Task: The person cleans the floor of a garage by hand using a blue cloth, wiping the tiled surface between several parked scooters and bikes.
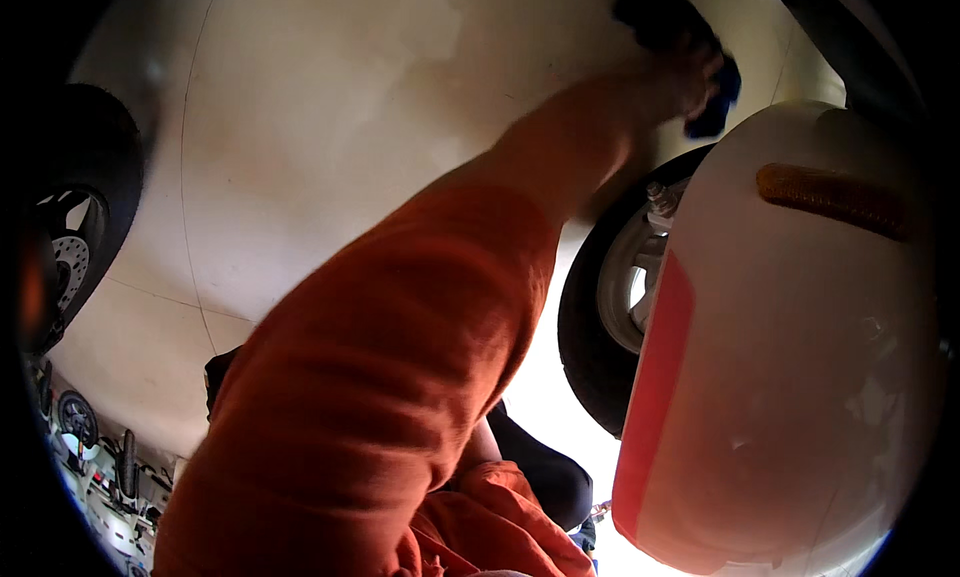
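My left arm, in an orange sleeve, reaches from the lower left up to the far right. At its end my left hand is closed on a dark cloth, black and blue, that sticks out past the fingers on both sides. Motion blurs hand and cloth somewhat. Just below them is the black-tyred wheel of a scooter, beside its white body panel with a red stripe and an amber reflector. Only a sliver of my right forearm shows; the left arm hides the right hand.
At the left edge stands another black wheel with a brake disc. Several small two-wheelers are crowded at the lower left. A dark-clothed knee is low in the middle. The pale floor has thin joint lines.
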Demonstrator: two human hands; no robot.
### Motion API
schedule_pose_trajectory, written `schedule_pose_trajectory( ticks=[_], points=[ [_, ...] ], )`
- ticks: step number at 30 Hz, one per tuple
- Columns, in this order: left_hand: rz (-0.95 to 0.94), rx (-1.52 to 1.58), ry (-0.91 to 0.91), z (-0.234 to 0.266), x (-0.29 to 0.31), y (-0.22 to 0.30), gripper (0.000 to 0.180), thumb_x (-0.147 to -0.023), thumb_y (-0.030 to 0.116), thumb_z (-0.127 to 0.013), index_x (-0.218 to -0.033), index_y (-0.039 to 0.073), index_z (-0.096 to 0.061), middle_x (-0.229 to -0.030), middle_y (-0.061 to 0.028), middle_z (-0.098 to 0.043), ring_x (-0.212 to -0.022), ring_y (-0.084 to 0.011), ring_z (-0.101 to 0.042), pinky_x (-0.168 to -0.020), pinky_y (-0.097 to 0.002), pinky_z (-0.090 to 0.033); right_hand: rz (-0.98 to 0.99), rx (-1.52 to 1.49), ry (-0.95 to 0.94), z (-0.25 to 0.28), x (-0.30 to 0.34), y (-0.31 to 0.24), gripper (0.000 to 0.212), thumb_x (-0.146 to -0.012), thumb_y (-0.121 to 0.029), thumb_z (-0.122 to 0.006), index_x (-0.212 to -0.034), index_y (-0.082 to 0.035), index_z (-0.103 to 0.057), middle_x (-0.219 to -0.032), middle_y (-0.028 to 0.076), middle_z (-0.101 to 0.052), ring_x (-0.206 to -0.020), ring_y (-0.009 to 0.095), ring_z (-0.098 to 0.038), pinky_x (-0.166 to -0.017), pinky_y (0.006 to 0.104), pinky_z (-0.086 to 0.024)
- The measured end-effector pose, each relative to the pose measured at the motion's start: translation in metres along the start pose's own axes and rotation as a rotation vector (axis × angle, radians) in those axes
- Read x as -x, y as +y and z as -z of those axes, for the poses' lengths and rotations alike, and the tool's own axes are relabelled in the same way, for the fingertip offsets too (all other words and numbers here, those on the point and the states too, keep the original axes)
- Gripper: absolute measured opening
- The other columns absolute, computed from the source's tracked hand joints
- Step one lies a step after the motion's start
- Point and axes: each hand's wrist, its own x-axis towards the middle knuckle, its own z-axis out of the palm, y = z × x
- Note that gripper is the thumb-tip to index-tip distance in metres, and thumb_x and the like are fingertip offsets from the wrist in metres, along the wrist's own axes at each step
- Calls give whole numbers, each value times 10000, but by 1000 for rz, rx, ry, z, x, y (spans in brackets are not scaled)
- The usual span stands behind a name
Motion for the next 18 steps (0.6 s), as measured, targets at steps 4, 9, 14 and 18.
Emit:
schedule_pose_trajectory(
  ticks=[4,9,14,18],
  points=[
    [-283,123,-35,-53,14,-27,482,-939,427,-464,-1404,302,-448,-1577,-69,-227,-1452,-290,-176,-1128,-594,-144,-35,-207,-126,22,1,-21,804,-939,-491,-416,-1488,35,-155,-1543,263,-169,-1446,390,-145,-1128,581,-94],
    [-27,-25,133,-29,3,-63,413,-975,362,-366,-1360,291,-496,-1564,-68,-257,-1439,-277,-223,-1124,-568,-177,-42,-152,-95,17,-3,-11,790,-949,-484,-402,-1491,32,-150,-1540,272,-167,-1445,404,-133,-1122,592,-94],
    [150,-49,262,32,49,-177,491,-934,300,-399,-1356,76,-512,-1538,-179,-275,-1398,-389,-266,-1126,-583,-173,-30,-190,-52,19,-1,-13,729,-961,-436,-398,-1487,13,-169,-1552,254,-154,-1452,387,-129,-1134,576,-68],
    [347,51,421,5,81,-197,476,-942,314,-425,-1353,94,-521,-1539,-182,-274,-1419,-359,-230,-1118,-579,-182,25,-215,-49,18,5,-25,763,-972,-509,-341,-1493,16,-153,-1545,274,-148,-1444,398,-134,-1121,587,-78]
  ],
)
